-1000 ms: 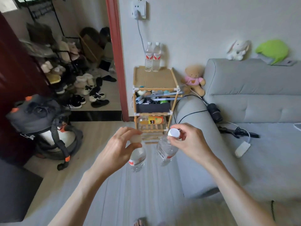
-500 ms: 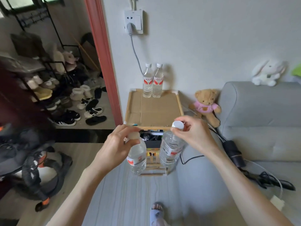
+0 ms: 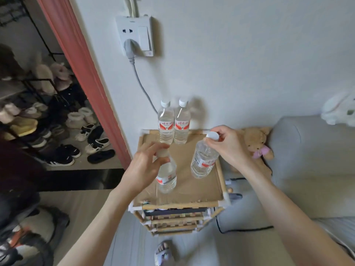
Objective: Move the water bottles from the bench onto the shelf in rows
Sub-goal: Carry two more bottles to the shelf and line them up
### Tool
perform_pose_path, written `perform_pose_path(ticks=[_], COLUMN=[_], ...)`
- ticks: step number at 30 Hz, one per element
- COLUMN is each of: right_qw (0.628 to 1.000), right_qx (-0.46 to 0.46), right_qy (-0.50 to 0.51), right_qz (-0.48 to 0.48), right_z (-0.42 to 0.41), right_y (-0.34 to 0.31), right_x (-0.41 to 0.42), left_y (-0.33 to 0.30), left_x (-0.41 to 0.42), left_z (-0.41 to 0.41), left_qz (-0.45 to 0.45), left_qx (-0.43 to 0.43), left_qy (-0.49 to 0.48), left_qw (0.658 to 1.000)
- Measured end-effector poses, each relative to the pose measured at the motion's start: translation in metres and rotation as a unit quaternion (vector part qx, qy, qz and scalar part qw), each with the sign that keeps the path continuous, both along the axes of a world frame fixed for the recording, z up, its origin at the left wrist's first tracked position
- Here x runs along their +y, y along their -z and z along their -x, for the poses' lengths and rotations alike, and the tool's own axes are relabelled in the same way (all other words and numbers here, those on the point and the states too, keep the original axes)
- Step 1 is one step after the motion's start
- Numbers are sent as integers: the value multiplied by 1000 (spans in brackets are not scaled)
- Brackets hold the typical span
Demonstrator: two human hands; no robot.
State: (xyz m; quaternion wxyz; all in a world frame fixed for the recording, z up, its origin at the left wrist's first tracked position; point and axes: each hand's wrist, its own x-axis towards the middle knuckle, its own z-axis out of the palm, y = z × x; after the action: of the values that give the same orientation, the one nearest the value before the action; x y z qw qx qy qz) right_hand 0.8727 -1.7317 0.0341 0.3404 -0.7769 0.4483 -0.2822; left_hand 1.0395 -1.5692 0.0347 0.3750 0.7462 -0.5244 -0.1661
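Left hand pinches left bottle by cap | right hand pinches right bottle likewise | both now over shelf top, previously short of it | back pair unmoved.

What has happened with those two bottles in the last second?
Both hands carried them forward to the shelf: the left hand and right hand now hold their bottles by the caps over its cardboard top. The two bottles by the wall stayed put.
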Motion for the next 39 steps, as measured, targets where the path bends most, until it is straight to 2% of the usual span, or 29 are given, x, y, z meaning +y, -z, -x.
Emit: perform_pose_path(ticks=[8, 14, 27, 35, 39], right_qw=[999, 998, 997, 984, 986], right_qx=[33, 60, 64, 115, 130], right_qy=[34, 20, -7, -133, -102], right_qz=[-4, -18, -47, -14, 11], right_z=[-52, -78, -98, -90, -89], right_y=[11, 14, 16, 13, 13], right_x=[-76, -117, -156, -160, -164], left_y=[13, 12, 11, 13, 14], left_x=[-77, -107, -126, -126, -125], left_z=[-53, -68, -61, -56, -54], left_qz=[-35, -36, -43, -40, -40], left_qx=[5, 18, 0, 0, 9], left_qy=[33, 31, -3, -26, -34], left_qw=[999, 999, 999, 999, 999])
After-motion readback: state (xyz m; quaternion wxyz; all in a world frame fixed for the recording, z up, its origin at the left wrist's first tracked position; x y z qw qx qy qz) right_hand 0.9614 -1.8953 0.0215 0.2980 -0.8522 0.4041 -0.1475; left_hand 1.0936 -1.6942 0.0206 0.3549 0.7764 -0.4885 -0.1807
